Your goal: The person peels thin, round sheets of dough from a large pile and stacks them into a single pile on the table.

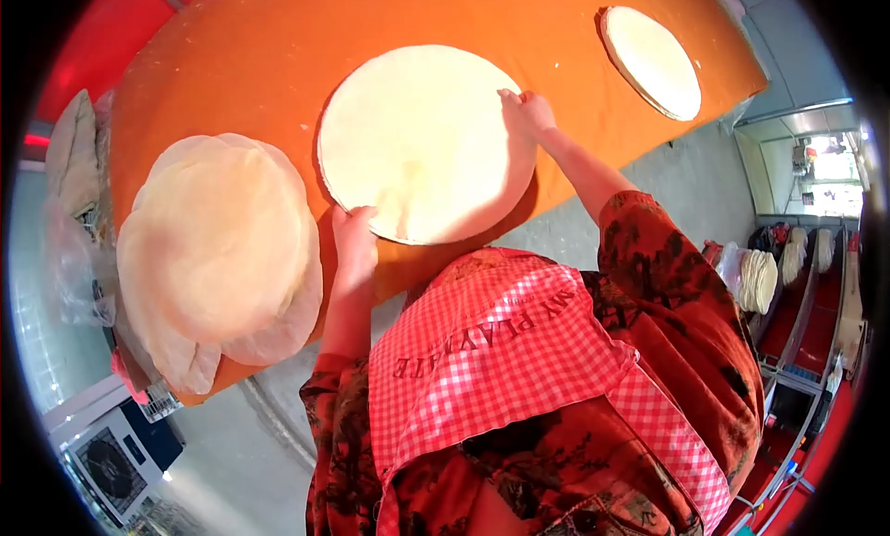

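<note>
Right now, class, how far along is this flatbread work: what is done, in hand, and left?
Done: a stack of thin rounds lies on the orange table, overhanging its left edge. In hand: the left hand and right hand rest on the rim of the large round sheet; whether they grip it is unclear. Left, probably: a single round lying at the far right.

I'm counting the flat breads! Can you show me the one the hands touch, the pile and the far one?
middle dough round point(422, 137), head view, its bare middle.
pile of flatbreads point(222, 239), head view, top sheet's middle.
far dough round point(654, 58), head view, its middle.
</note>
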A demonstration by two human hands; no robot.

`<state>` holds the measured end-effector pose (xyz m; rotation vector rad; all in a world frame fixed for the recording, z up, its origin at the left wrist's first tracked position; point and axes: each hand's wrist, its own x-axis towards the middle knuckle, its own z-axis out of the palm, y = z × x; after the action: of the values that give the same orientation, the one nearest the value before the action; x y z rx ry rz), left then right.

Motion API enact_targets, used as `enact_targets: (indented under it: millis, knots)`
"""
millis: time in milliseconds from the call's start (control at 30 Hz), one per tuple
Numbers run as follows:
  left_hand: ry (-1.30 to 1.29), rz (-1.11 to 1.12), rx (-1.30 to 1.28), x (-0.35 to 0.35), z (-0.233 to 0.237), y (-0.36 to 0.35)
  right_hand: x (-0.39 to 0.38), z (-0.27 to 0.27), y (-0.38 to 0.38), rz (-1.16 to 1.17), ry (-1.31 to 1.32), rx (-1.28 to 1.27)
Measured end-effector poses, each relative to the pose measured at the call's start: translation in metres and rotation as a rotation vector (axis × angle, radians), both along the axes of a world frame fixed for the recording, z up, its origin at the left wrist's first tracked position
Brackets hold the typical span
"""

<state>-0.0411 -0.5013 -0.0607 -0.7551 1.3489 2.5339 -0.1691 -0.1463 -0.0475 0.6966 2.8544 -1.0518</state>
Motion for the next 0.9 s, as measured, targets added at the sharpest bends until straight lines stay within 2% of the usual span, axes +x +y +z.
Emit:
enact_targets:
  millis: [133,200,233,267,333,400,467,500,533,600,733,800,867,900]
  knots:
    - [0.078,-0.076,-0.089,0.001,-0.004,-0.006,0.002,-0.007,-0.003,-0.044,0.069,-0.075]
    - [0.024,-0.145,-0.131,0.000,-0.007,-0.011,0.003,-0.001,-0.010,-0.113,0.098,-0.071]
    - [-0.022,-0.131,-0.095,-0.001,0.006,-0.006,0.004,0.006,-0.009,-0.103,0.078,-0.039]
    - [0.088,-0.094,-0.002,-0.001,0.007,-0.001,0.006,0.010,-0.009,-0.091,0.053,-0.010]
    - [0.074,-0.065,-0.058,0.002,-0.001,-0.002,0.005,0.003,-0.010,-0.145,0.087,-0.003]
    - [0.038,-0.010,0.017,0.002,0.002,0.000,0.006,0.002,-0.018,-0.167,0.110,0.007]
    - [-0.049,-0.057,-0.043,0.002,-0.001,-0.004,0.009,0.008,-0.021,-0.196,0.142,0.064]
    - [-0.027,-0.052,-0.058,0.003,0.000,-0.002,0.010,0.011,-0.016,-0.150,0.109,0.069]
    - [-0.006,-0.041,-0.073,0.004,0.005,0.000,0.013,0.013,-0.023,-0.204,0.170,0.128]
    - [-0.104,-0.161,-0.116,0.005,0.045,0.004,0.012,0.012,-0.003,-0.085,0.099,-0.074]
    - [0.086,-0.481,-0.448,0.002,0.030,-0.014,0.013,0.028,0.017,0.006,0.086,-0.352]
    - [0.056,-0.256,-0.222,-0.001,0.114,0.048,0.008,0.036,0.033,0.033,0.150,-0.398]
    - [0.175,-0.178,-0.265,-0.019,0.114,0.088,0.001,0.052,0.070,0.057,0.261,-0.461]
    - [0.197,-0.210,-0.265,-0.030,0.120,0.115,-0.002,0.062,0.099,0.066,0.334,-0.499]
